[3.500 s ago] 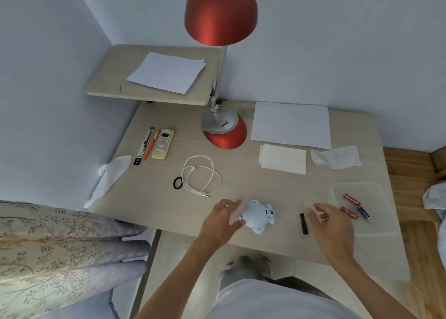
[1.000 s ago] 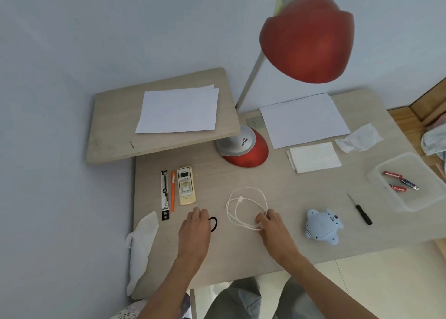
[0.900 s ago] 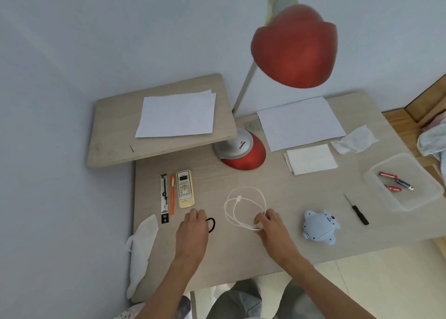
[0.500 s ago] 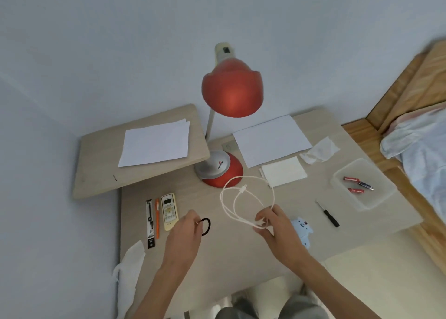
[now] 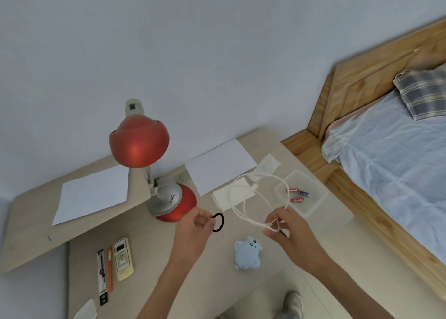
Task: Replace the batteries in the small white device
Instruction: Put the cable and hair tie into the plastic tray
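Note:
The small white bear-shaped device [image 5: 247, 253] lies on the desk [image 5: 154, 270] near its front edge, between my two forearms. My left hand [image 5: 193, 231] is raised above the desk and pinches a black hair tie [image 5: 220, 222]. My right hand [image 5: 289, 231] holds a coiled white cable [image 5: 243, 205] up in the air. A clear plastic tray [image 5: 311, 205] at the right holds three batteries [image 5: 297, 194]. The screwdriver is hidden behind my right hand.
A red desk lamp [image 5: 138, 144] stands mid-desk on its base [image 5: 173, 202]. A remote [image 5: 123, 258], an orange pen [image 5: 110, 270] and a black strip [image 5: 102, 277] lie at the left. Paper sheets [image 5: 219, 165] and a tissue [image 5: 268, 163] are at the back. A bed [image 5: 395, 164] is on the right.
Both hands have risen off the desk, the left carrying the hair tie and the right the cable. The camera has swung up and right, bringing the bed into view.

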`<state>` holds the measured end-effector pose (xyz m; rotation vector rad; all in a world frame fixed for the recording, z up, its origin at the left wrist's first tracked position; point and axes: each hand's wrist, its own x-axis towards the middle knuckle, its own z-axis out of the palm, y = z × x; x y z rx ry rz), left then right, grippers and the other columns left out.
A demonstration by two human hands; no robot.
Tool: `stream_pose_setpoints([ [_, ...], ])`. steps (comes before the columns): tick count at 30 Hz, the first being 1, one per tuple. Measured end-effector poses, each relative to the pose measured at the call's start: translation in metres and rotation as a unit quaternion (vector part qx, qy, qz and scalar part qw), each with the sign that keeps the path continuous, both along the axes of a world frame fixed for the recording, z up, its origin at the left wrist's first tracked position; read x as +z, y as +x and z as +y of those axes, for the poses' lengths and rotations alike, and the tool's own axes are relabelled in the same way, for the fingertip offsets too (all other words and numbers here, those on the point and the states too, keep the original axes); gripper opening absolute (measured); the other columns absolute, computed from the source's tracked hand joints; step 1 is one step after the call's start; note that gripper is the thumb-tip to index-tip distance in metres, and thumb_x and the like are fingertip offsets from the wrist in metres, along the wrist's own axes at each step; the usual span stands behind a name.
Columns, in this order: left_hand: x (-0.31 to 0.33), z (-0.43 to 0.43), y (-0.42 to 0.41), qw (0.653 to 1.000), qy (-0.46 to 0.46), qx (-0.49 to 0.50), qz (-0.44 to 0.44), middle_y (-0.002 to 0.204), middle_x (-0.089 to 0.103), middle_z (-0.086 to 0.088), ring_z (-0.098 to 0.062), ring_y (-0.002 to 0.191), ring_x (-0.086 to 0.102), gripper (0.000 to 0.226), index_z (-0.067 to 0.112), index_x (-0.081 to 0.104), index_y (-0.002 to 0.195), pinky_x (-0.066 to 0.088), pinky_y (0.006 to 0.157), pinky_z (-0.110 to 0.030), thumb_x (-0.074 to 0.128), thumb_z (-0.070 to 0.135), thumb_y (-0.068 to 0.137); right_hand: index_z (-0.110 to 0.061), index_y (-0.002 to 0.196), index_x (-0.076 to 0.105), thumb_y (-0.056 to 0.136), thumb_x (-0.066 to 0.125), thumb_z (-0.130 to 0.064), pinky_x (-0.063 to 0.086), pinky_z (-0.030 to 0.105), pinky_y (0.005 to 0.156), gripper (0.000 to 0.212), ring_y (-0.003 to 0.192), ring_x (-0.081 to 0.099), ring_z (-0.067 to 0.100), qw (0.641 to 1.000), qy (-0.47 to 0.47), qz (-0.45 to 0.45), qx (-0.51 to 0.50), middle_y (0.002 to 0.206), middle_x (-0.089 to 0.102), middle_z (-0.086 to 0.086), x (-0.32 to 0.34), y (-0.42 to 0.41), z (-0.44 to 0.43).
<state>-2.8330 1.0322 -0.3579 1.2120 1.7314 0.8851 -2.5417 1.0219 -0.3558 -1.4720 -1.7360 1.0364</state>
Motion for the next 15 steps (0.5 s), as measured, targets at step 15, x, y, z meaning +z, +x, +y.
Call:
stream_pose_setpoints([
  [15,-0.025,0.094,0.181,0.997,-0.049,-0.036,-0.043,0.081,0.080,-0.003,-0.020,0.070,0.077,0.008,0.013,0.076,0.095,0.057,0.066,-0.034,0.084,0.016,0.094,-0.033,0.098,0.066,0.092,0.083,-0.018,0.058,0.032,0.094,0.024,0.098,0.064,0.010,0.997,-0.011,-0.064,-0.050,0.104,0.059,-0.009,-0.035,0.187,0.056],
])
